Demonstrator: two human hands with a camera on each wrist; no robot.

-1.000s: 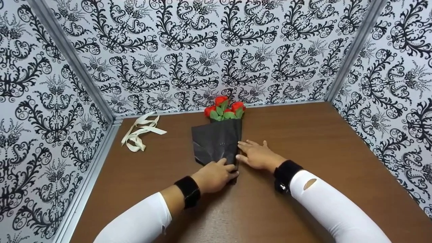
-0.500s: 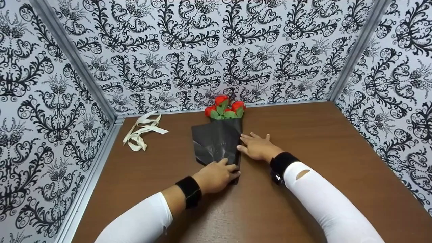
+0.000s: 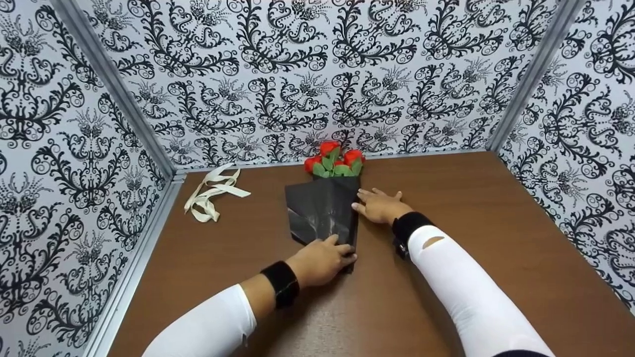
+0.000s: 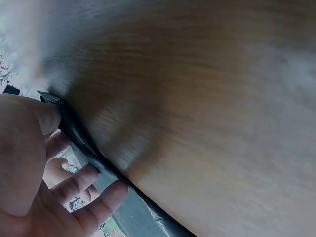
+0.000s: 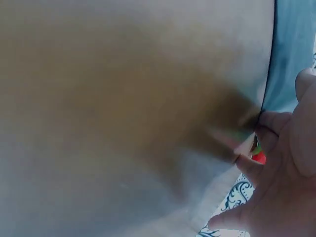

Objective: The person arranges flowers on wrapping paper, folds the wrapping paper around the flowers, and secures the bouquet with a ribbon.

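Observation:
A bouquet of red roses (image 3: 329,148) with green leaves lies wrapped in black paper (image 3: 322,198), blooms toward the back wall. My left hand (image 3: 322,260) grips the narrow lower end of the wrap. In the left wrist view, its thumb and fingers (image 4: 106,200) lie along the paper's dark edge (image 4: 148,210). My right hand (image 3: 381,207) rests beside the wrap's right edge, fingers extended and spread, tips touching the paper. The right wrist view shows those fingertips at the paper's border (image 5: 284,74). The stems are hidden inside the wrap.
A loose cream ribbon (image 3: 211,193) lies in loops at the back left of the brown table (image 3: 446,208). Black-and-white patterned panels (image 3: 297,74) with metal frame posts (image 3: 533,74) enclose the back and both sides.
My right hand has slid away from me along the wrap's right edge, toward the roses. The left hand keeps its hold at the lower end. The head view has shifted slightly.

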